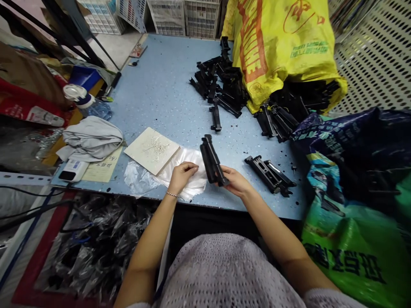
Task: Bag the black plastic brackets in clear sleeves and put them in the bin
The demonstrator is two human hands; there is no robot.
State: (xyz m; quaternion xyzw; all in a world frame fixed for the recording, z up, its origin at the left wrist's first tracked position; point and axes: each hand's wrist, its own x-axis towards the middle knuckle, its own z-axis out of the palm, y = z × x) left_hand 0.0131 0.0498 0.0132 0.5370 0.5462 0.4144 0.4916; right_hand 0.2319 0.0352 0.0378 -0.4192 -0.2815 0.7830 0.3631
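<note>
My right hand (236,180) grips the lower end of a long black plastic part (211,160), holding it tilted above the front of the blue table. To its left, my left hand (183,176) is closed in a pinch over thin clear plastic bags (196,173). Whatever is between those fingertips is too small or hidden to name. A cream square board (152,149) lies just beyond the left hand, with many tiny light-coloured bits scattered on it. Several similar black parts (269,174) rest on the table right of my right hand.
A heap of black parts (221,81) spreads beside an open yellow sack (289,47). Green and dark bags (349,239) crowd the right edge. A grey cloth (91,139), a white box (73,170) and a bottle (93,105) are at left. Plastic-wrapped items (96,248) sit below.
</note>
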